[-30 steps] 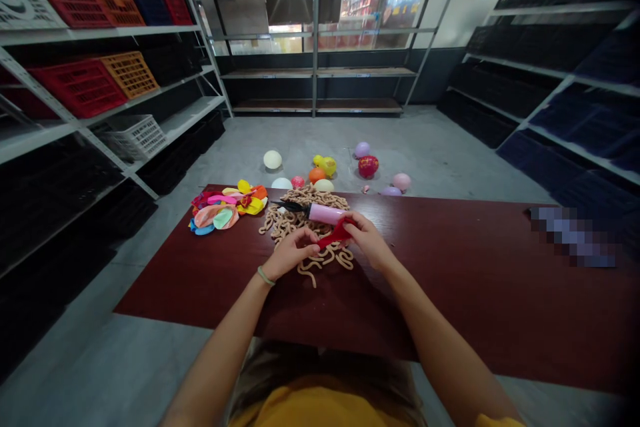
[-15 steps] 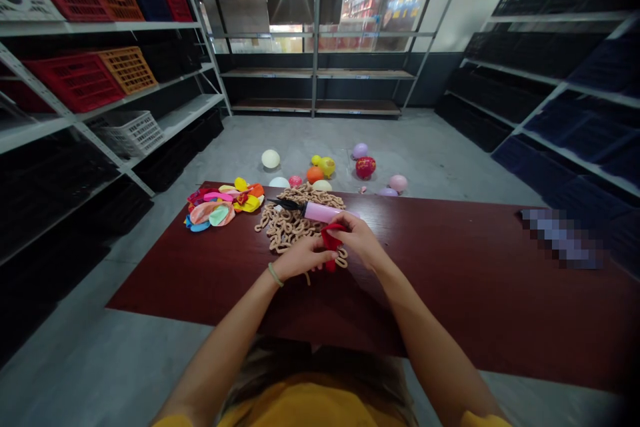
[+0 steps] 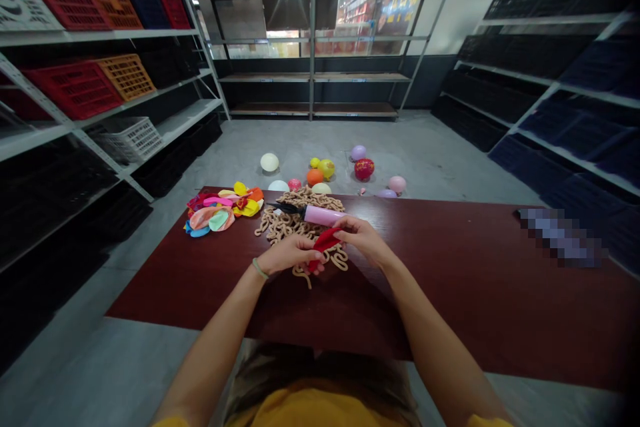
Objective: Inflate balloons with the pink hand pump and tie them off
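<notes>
Both of my hands pinch a limp red balloon just above the dark red table. My left hand grips its lower end and my right hand grips its upper end, fingers closed. Under them lies a heap of tan long balloons. A pink hand pump with a black nozzle rests on that heap, just beyond my right hand.
A pile of flat coloured balloons lies at the table's far left. Several inflated balloons sit on the grey floor beyond the table. Shelving with red, orange and white crates lines the left; dark racks line the right.
The red balloon has been stretched and turned between my hands, from upright to slanted. My hands stayed above the tan heap. The view shifted slightly.
</notes>
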`<state>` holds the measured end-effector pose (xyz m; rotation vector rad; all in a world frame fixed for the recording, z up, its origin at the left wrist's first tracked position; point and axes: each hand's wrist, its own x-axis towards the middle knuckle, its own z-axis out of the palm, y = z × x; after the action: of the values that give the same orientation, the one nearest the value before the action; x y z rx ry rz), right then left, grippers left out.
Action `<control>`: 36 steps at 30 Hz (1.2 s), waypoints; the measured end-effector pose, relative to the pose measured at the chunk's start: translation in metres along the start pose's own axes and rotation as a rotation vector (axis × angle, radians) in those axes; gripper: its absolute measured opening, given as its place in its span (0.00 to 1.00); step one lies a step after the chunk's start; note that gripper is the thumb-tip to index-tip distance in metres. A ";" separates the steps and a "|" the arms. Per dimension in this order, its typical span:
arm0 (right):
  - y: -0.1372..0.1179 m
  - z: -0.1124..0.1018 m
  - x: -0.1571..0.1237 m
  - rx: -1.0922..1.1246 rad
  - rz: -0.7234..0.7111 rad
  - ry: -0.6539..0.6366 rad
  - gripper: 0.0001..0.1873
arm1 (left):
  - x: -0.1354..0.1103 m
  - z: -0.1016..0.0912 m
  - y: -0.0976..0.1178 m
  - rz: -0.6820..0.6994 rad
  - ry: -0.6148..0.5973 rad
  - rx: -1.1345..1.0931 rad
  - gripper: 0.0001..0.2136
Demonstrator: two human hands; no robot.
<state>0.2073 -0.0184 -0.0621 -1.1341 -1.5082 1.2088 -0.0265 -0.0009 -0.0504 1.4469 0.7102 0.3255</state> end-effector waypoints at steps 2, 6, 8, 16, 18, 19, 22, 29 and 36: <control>0.000 0.002 -0.001 -0.073 -0.029 -0.022 0.17 | -0.002 -0.011 -0.008 -0.055 0.077 -0.147 0.15; 0.000 0.007 0.005 -0.294 -0.101 0.082 0.20 | -0.002 -0.030 -0.023 0.010 0.454 -0.437 0.15; -0.001 0.010 0.013 -0.442 -0.143 0.140 0.19 | -0.001 -0.035 -0.026 0.058 0.629 -0.541 0.14; -0.001 0.020 0.042 -1.045 -0.223 0.019 0.32 | -0.004 -0.041 -0.020 0.202 0.839 -0.805 0.12; 0.003 0.022 0.043 -1.150 -0.215 -0.003 0.33 | -0.004 -0.042 -0.020 0.260 0.859 -0.863 0.12; 0.005 0.023 0.043 -1.194 -0.215 -0.011 0.32 | -0.005 -0.043 -0.020 0.291 0.870 -0.891 0.12; 0.005 0.022 0.040 -1.286 -0.233 -0.036 0.31 | -0.005 -0.045 -0.020 0.361 0.906 -0.976 0.11; -0.020 0.003 0.004 -1.419 -0.320 0.077 0.30 | -0.003 -0.051 -0.022 0.426 0.980 -1.091 0.11; -0.024 0.012 -0.052 -1.358 -0.369 -0.021 0.30 | 0.002 -0.039 -0.020 0.424 0.970 -1.160 0.08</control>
<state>0.2027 -0.0738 -0.0444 -1.4916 -2.4681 -0.2257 -0.0536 0.0284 -0.0686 0.2212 0.7309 1.5416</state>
